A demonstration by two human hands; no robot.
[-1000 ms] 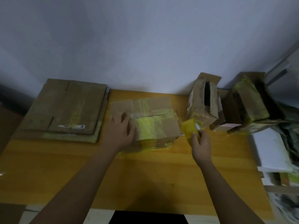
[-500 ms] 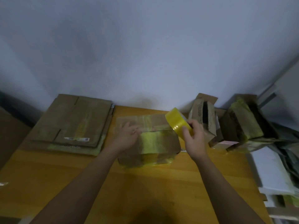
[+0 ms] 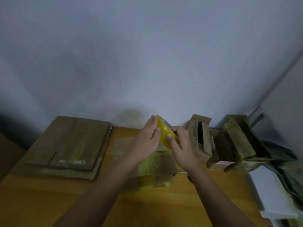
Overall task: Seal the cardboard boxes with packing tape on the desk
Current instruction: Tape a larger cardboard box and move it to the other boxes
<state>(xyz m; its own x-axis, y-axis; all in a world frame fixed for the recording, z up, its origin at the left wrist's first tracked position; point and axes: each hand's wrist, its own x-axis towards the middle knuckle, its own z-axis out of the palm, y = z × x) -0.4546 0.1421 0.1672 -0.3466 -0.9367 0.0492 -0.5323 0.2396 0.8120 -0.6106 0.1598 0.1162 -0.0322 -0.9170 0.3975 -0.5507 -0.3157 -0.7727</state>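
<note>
A small cardboard box (image 3: 161,171), wrapped in bands of yellow tape, stands in the middle of the wooden desk (image 3: 49,199). Above its far edge I hold a roll of yellow packing tape (image 3: 164,134) between both hands. My right hand (image 3: 182,148) grips the roll from the right, thumb on its outer face and fingers curled behind it. My left hand (image 3: 147,138) lies against the roll's left side with straight fingers. The hands hide the box's top.
A stack of flattened cartons (image 3: 68,146) lies at the desk's left. Two opened, taped boxes (image 3: 200,141) (image 3: 236,140) stand at the back right against the wall. A white slab (image 3: 270,194) and dark clutter sit at the right edge.
My right hand picked the tape roll up from beside the box and raised it over the box. My left hand left the box top and rose to meet the roll.
</note>
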